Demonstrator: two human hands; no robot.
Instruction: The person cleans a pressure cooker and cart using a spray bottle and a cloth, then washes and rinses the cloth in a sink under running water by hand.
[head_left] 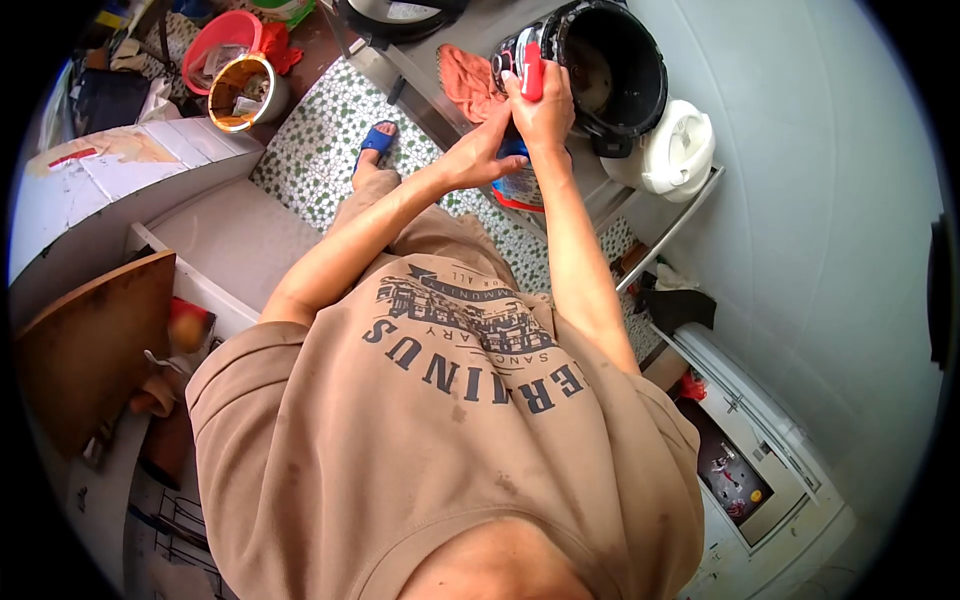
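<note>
My right hand (543, 108) is closed around a red handle-like piece (533, 74) that points away from me; its lower end is hidden in the fist. Close by, my left hand (482, 152) has its thumb and fingers on either side of a blue-topped container (518, 185) with a printed label and a red band at its bottom. My hands and arms hide much of that container. Just beyond them a black round pot (648, 85) lies with its dark opening toward me. An orange cloth (468, 85) is spread to the left of the pot.
Right of the pot stands a white plastic jug (680, 150), on a metal-framed table (690, 203). A round dark lid (395, 18) lies at the back. On the left are a bin (278, 105) and a pink basin (205, 45). A pale wall (820, 180) bounds the right.
</note>
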